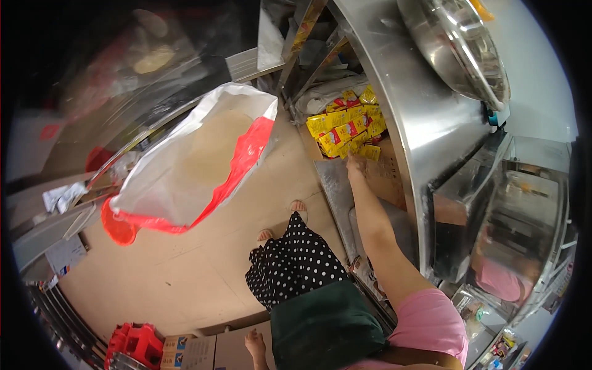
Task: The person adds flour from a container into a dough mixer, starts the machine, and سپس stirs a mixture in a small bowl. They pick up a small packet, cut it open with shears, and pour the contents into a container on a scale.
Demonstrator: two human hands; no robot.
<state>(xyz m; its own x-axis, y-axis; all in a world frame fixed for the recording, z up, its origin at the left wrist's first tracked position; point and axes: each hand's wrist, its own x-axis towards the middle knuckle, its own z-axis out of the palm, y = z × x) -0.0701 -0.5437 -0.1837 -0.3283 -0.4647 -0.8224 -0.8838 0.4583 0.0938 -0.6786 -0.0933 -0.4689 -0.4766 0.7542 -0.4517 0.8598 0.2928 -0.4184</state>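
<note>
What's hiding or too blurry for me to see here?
In the head view:
Right hand: too small to tell if it grips packets.
Box: inside hidden under packets.
Bowl: part cut off by the upper edge.
Bag: contents too blurred to name.

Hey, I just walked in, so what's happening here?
A person is reaching under the steel counter. Their right hand is at a pile of yellow packets there; whether it has gripped one is unclear. The left hand is down low, holding nothing that shows. Off to the left, a red-and-white bag is open, with pale contents visible inside.
</note>
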